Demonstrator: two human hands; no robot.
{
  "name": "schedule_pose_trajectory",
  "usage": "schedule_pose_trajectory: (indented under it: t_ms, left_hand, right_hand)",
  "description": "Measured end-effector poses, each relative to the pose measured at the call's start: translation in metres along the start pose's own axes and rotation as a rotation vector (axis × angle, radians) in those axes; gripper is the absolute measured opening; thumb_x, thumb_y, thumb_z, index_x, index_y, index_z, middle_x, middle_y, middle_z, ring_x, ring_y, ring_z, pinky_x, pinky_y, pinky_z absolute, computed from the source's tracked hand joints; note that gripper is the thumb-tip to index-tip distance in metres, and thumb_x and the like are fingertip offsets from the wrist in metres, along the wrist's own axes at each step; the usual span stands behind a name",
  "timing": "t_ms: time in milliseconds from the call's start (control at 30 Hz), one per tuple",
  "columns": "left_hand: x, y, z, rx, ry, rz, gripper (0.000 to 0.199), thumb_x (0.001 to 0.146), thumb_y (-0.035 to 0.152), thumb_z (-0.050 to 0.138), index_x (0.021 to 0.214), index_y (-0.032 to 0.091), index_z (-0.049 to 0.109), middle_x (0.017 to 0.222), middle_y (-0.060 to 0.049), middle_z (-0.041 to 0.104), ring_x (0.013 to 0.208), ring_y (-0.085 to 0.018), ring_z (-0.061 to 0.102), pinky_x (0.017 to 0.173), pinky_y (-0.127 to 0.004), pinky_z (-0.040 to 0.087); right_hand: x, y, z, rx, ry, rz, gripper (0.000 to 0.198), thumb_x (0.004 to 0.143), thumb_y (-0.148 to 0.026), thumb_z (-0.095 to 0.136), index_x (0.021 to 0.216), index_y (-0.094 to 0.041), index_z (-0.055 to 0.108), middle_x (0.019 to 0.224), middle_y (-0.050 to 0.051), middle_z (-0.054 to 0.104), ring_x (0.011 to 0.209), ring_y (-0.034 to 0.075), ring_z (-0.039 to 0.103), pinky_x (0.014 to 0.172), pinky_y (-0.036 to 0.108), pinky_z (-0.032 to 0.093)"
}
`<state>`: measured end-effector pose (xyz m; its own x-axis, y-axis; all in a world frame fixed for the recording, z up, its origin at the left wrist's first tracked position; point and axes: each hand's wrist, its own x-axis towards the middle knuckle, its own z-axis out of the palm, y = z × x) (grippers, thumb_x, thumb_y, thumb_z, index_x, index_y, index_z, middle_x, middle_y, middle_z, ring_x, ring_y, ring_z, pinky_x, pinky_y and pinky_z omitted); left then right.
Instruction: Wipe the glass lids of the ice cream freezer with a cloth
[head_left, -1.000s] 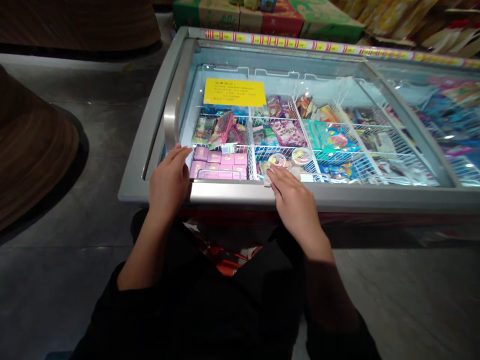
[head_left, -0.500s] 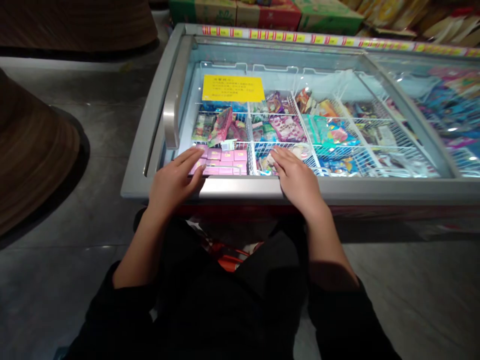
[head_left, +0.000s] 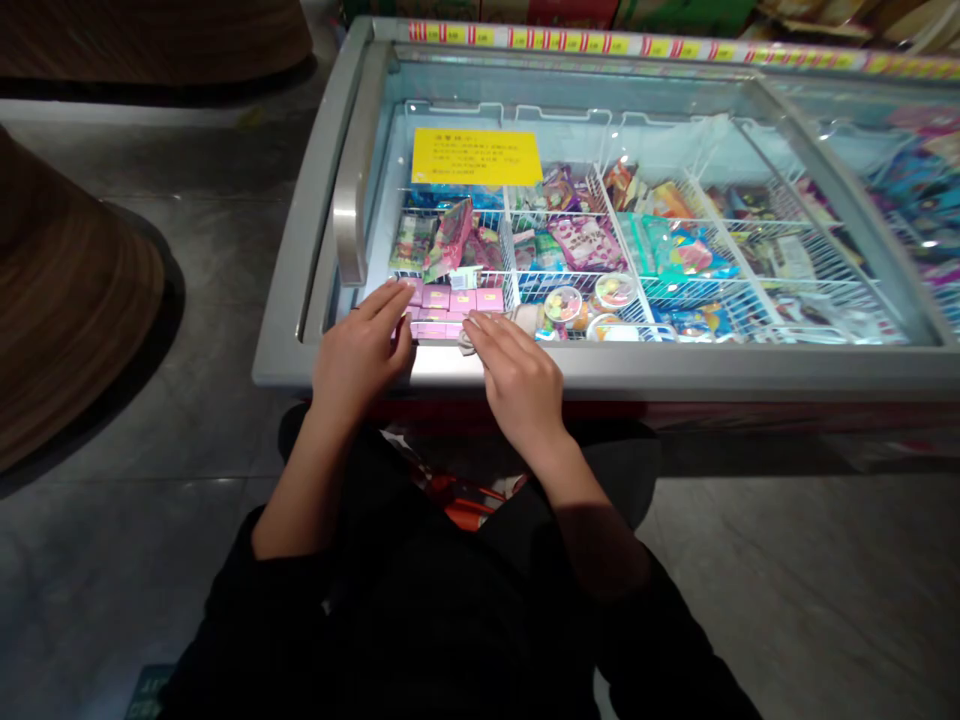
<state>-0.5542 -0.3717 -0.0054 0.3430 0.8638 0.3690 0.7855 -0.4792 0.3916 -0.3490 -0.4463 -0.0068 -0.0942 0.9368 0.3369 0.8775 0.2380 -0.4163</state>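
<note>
A chest freezer (head_left: pixel 675 372) with a sliding glass lid stands in front of me, and both hands are at its near rim. My left hand (head_left: pixel 361 345) rests at the front left corner, fingers stretched out and thumb apart, with nothing visible in it. Beside it my right hand (head_left: pixel 521 385) presses a small crumpled white cloth (head_left: pixel 466 342) against the rim; most of the cloth is hidden under the fingers. Below the glass, close to both hands, lie pink boxes (head_left: pixel 435 298). Right of them are several round tubs (head_left: pixel 562 303).
A yellow notice (head_left: pixel 477 158) sits on the glass, right of the lid's metal handle (head_left: pixel 348 230). Wire baskets hold bagged frozen goods (head_left: pixel 585 243). Price labels (head_left: pixel 570 42) line the back rim. A brown round-based stand (head_left: pixel 67 310) is at my left on the grey floor.
My right hand has slid left along the freezer's front rim with the cloth, uncovering the round tubs. My left hand stays at the corner. The view has shifted slightly.
</note>
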Motion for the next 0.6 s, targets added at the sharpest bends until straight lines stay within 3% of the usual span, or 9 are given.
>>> schedule_pose_trajectory:
  t_ms: [200, 300, 400, 600]
  left_hand:
    - [-0.001, 0.002, 0.0, -0.014, 0.012, -0.021, 0.049, 0.102, 0.021, 0.052, 0.149, 0.027, 0.065, 0.157, -0.006, 0.063, 0.148, -0.025, 0.059, 0.124, -0.039, 0.048]
    - [0.001, 0.003, 0.001, -0.017, 0.015, -0.037, 0.049, 0.102, 0.02, 0.052, 0.149, 0.026, 0.065, 0.157, -0.007, 0.063, 0.148, -0.026, 0.058, 0.124, -0.041, 0.047]
    - [0.002, 0.003, 0.003, 0.002, 0.04, -0.043, 0.049, 0.102, 0.018, 0.051, 0.148, 0.024, 0.066, 0.155, -0.008, 0.065, 0.148, -0.026, 0.058, 0.124, -0.04, 0.048]
    - [0.001, -0.002, 0.004, -0.002, 0.06, -0.036, 0.05, 0.101, 0.019, 0.051, 0.147, 0.026, 0.066, 0.153, -0.007, 0.067, 0.146, -0.024, 0.06, 0.122, -0.039, 0.05]
  right_hand:
    - [-0.043, 0.013, -0.024, 0.051, 0.068, -0.061, 0.056, 0.107, -0.008, 0.041, 0.148, -0.035, 0.068, 0.148, 0.0, 0.07, 0.145, 0.024, 0.06, 0.128, 0.046, 0.048]
    - [-0.058, 0.017, -0.027, 0.05, 0.13, -0.027, 0.053, 0.107, -0.011, 0.044, 0.147, -0.035, 0.069, 0.144, 0.001, 0.073, 0.14, 0.028, 0.065, 0.126, 0.05, 0.051]
    - [-0.05, 0.007, -0.017, 0.05, 0.105, -0.036, 0.053, 0.108, -0.01, 0.042, 0.146, -0.035, 0.07, 0.146, 0.0, 0.072, 0.143, 0.026, 0.063, 0.127, 0.048, 0.05]
    - [-0.001, -0.03, 0.011, 0.047, -0.109, -0.167, 0.053, 0.108, -0.01, 0.043, 0.149, -0.035, 0.067, 0.153, -0.004, 0.067, 0.148, 0.021, 0.057, 0.13, 0.04, 0.044]
